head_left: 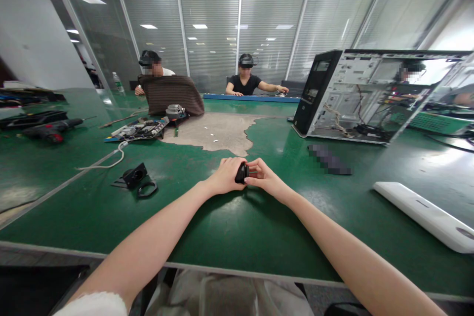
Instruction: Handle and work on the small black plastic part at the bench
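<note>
A small black plastic part [242, 173] with a glossy face is held a little above the green table. My left hand [225, 176] wraps around its left side, and the palm hides much of it. On the other side, the fingertips of my right hand [265, 179] pinch the part's right edge. I cannot make out its exact kind. To the left of my hands lie a black bracket-like piece with a round opening [136, 175] and a black ring [147, 189].
An opened computer case [344, 96] stands at right, near a pixelated dark object [329, 159] and a white elongated device [425, 215]. Circuit boards [138, 129], a cable [111, 164] and a power drill [54, 131] lie left. Co-workers sit across the table [222, 227].
</note>
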Demonstrator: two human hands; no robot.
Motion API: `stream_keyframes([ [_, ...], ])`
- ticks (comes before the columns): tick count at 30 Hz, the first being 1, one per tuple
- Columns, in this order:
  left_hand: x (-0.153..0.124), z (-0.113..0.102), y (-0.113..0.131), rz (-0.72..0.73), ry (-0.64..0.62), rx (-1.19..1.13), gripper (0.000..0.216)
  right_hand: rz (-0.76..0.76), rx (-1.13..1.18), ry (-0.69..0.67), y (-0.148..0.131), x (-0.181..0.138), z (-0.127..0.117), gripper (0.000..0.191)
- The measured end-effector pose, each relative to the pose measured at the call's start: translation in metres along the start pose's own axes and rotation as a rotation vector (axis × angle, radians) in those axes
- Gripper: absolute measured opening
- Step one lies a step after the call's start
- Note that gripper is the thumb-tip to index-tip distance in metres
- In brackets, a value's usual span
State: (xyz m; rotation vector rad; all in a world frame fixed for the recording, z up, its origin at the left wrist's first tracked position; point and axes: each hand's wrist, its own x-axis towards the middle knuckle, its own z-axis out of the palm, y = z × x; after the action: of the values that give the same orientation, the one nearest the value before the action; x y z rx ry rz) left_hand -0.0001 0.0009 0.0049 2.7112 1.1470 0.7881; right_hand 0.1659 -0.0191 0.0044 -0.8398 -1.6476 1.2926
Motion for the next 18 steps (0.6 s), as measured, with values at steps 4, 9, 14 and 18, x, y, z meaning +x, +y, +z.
stream_keyframes([
  [4,0.000,0.000,0.000,0.010,0.007,0.006,0.055,0.005,0.000,0.040,-0.005,-0.002,0.003,0.028],
  [9,0.000,0.000,0.000,0.022,0.016,0.007,0.053,0.021,-0.021,0.082,0.001,0.001,0.003,0.026],
  [14,0.000,0.001,-0.001,0.028,0.024,0.009,0.052,0.053,-0.035,0.082,0.005,0.002,-0.001,0.029],
  [18,0.000,0.001,-0.002,0.036,0.021,0.015,0.055,0.010,0.038,-0.024,-0.003,-0.001,0.000,0.036],
])
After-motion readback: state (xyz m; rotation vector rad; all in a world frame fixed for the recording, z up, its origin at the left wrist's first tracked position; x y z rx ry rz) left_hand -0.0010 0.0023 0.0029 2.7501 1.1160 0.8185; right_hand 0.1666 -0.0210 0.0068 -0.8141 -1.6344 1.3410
